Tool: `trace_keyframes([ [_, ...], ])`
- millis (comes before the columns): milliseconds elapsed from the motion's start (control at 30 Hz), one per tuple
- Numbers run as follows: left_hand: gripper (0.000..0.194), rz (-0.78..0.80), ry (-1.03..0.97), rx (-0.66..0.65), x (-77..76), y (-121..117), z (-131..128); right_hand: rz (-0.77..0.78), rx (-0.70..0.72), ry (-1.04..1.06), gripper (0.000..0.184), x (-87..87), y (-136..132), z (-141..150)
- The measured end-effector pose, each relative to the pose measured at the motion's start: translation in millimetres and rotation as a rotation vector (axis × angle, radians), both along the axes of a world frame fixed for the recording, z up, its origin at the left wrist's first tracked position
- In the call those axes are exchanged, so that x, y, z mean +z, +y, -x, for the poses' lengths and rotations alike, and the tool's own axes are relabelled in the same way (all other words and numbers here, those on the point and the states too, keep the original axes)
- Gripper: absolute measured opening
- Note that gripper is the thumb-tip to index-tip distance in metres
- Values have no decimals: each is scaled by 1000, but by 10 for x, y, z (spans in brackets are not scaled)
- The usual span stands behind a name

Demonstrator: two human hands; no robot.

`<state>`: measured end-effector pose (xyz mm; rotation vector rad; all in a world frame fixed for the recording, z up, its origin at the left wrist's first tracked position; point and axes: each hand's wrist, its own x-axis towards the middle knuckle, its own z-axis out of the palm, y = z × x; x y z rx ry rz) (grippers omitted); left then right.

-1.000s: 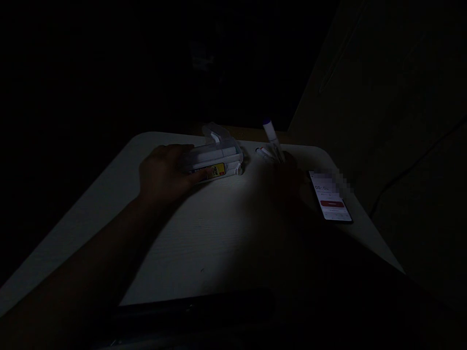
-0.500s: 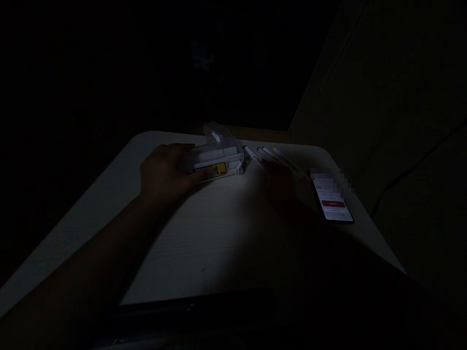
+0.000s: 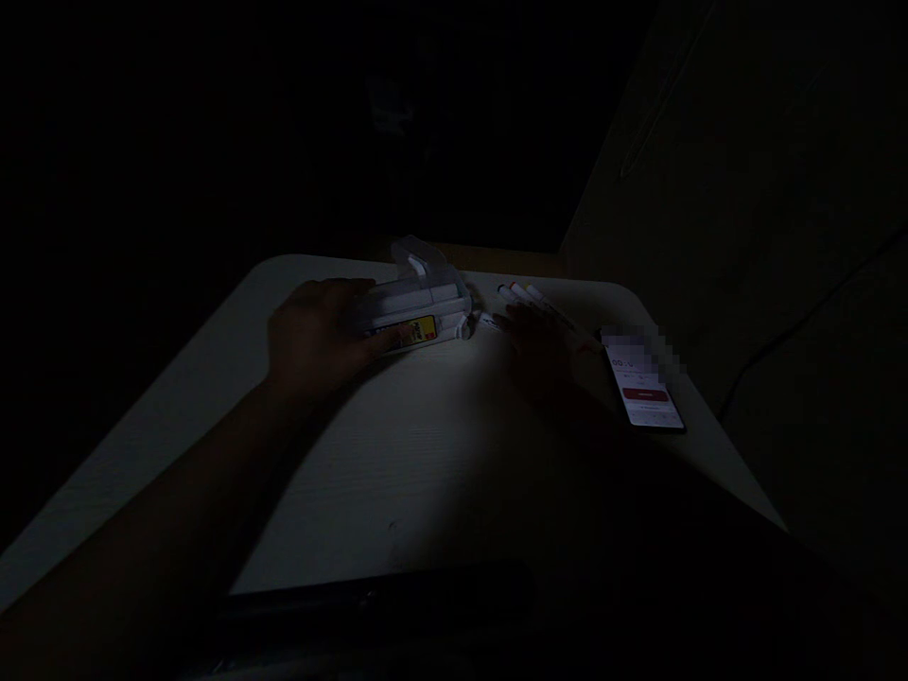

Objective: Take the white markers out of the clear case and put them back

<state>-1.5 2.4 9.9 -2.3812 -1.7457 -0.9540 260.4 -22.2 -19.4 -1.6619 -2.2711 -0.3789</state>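
slim white marker pen [image 3: 489,322]: on the pale wood-grained tabletop [image 3: 369,463], just beside the clear plastic box [image 3: 420,305] with a yellow label, lying flatter across than half a second ago
right hand [image 3: 539,355]: fingertips at that pen; too dark to tell whether they grip it
left hand [image 3: 308,331]: clasps the box, as before
three white marker pens with coloured ends [image 3: 523,297]: side by side beyond the right hand, much as they were
black phone with lit screen [image 3: 647,397]: near the right edge, unmoved

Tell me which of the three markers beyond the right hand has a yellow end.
The rightmost marker, nearest the phone; the middle one shows red, the left one dark.
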Motion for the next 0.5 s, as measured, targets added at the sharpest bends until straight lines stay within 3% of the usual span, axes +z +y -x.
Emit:
trace_keyframes([
  [200,66,-42,54,27,29,-27,-36,65,-71,-21,37,11,-7,29],
  [500,67,-79,85,25,25,-27,-38,-87,-164,58,45,-22,-18,32],
])
